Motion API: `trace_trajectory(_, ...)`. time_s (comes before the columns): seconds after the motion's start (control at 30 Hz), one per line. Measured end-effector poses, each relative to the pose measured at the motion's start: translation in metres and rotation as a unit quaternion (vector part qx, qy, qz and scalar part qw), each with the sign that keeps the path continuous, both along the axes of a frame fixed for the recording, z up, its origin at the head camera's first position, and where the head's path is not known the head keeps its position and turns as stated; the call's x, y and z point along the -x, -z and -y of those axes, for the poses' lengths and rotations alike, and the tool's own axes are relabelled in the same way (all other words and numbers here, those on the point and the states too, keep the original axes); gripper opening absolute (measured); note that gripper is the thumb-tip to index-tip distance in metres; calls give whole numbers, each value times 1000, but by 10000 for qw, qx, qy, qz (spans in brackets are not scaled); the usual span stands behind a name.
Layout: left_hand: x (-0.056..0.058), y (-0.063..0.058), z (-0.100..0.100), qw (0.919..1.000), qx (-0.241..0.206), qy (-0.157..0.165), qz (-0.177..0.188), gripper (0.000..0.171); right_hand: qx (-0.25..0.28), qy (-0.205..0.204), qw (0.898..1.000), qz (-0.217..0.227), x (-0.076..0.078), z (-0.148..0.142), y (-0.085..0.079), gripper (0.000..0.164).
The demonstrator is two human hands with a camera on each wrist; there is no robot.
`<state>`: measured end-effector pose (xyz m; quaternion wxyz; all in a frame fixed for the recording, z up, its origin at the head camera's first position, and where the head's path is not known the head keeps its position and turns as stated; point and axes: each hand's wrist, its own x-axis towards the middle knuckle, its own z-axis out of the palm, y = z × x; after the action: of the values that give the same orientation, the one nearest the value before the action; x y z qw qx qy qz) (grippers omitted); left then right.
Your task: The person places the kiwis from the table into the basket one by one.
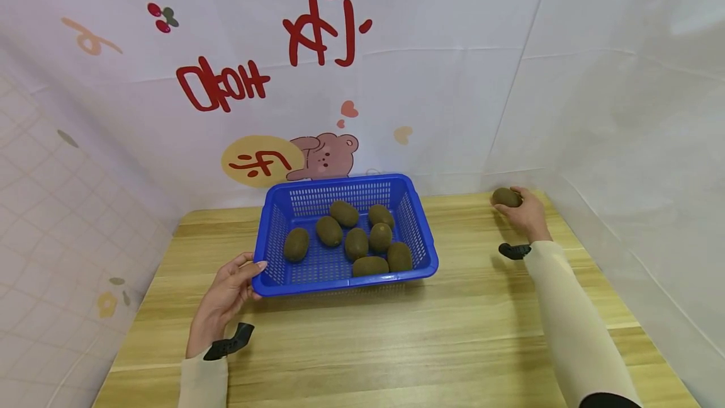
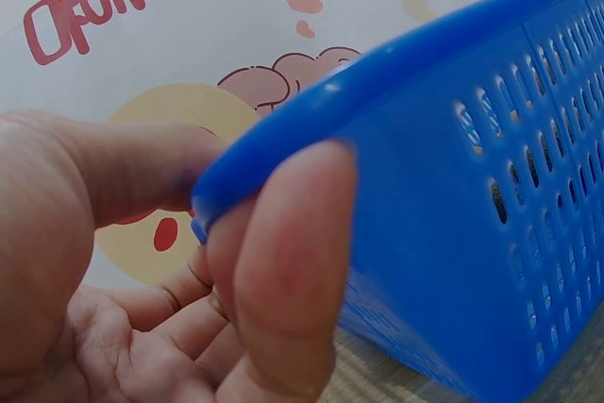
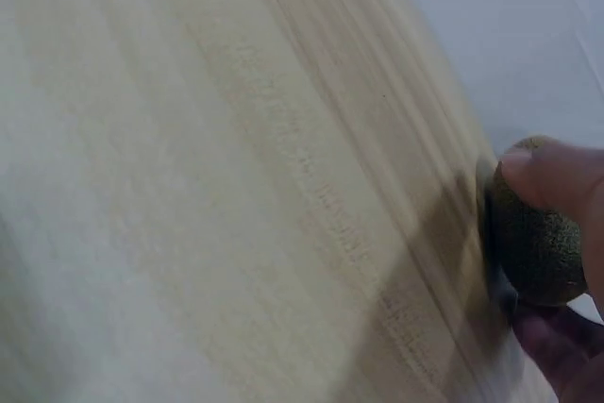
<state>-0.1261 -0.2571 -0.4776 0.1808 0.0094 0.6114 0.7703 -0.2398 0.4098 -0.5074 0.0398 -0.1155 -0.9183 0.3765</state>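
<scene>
My left hand pinches the near left corner of a blue plastic basket, thumb over the rim and fingers beneath it. In the left wrist view the fingertips clasp the blue rim. Several brown kiwis lie inside the basket, one kiwi apart at the left and the others grouped toward the middle and right. At the far right of the table, my right hand grips a single kiwi between thumb and fingers. The right wrist view shows that kiwi right at the wood surface.
The wood-grain table meets a white printed backdrop behind the basket. White sheeting rises along the right edge, and a tiled-pattern sheet along the left. Each wrist wears a black strap.
</scene>
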Motion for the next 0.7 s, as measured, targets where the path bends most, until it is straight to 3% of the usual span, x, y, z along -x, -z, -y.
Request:
trace_trajectory(0.17,0,0,-1,9999,-125,29,-53,22,89,110,9999,12,-3,2,-1,70)
trace_trajectory(0.4,0,-1,-2,9994,-291,61,-158,16,31,153,9998,-89,-4,3,0,69)
trace_trajectory(0.7,0,0,-2,9997,-185,-1,-140,15,-75,-10,9996,-260,-7,6,-2,69)
